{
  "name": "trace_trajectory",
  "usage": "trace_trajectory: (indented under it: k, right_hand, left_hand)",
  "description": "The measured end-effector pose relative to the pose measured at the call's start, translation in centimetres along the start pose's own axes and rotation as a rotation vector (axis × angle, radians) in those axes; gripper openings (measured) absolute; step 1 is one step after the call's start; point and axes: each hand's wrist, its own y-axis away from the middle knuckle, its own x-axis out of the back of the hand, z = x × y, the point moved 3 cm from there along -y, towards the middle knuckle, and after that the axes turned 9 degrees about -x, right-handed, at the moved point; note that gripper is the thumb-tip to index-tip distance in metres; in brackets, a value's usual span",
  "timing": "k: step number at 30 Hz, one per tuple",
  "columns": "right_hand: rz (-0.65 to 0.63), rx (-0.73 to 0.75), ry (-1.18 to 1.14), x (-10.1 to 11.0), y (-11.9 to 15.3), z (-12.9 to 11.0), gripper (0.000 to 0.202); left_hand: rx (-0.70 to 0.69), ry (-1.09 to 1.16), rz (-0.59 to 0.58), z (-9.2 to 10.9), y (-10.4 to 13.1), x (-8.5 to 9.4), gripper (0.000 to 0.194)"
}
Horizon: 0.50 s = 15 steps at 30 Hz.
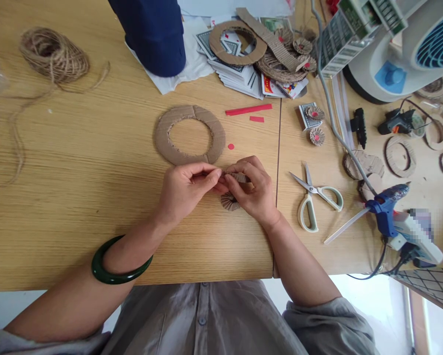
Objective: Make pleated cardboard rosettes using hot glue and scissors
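My left hand [187, 190] and my right hand [253, 190] meet above the table, thumbs and forefingers pinched together. Between them is a small corrugated cardboard strip [239, 177], mostly covered by my fingers. A pleated cardboard rosette [228, 201] shows just below the right hand; whether it joins the strip I cannot tell. Beyond my left hand lies a flat cardboard ring [164, 133]. A red paper dot [231, 146] is near the ring's right edge, with red paper strips [249, 110] farther back.
Open scissors [312, 190] lie right of my right hand. A blue glue gun [386, 209] with its cable stands farther right, near a fan [376, 54]. A twine coil [54, 54] sits back left. Playing cards [239, 79] and a dark blue container [154, 39] are at the back.
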Motion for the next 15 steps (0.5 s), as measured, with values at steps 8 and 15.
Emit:
trace_trajectory:
  k: [8,15]
  right_hand:
    - [0.015,-0.103,-0.056,0.01,0.08,0.06,0.003]
    - [-0.034,-0.148,-0.092,-0.09,0.17,0.07,0.001]
  left_hand:
    - [-0.110,-0.123,0.075,0.53,0.05,0.09,0.008]
    - [-0.150,-0.157,0.063,0.13,0.18,0.07,0.009]
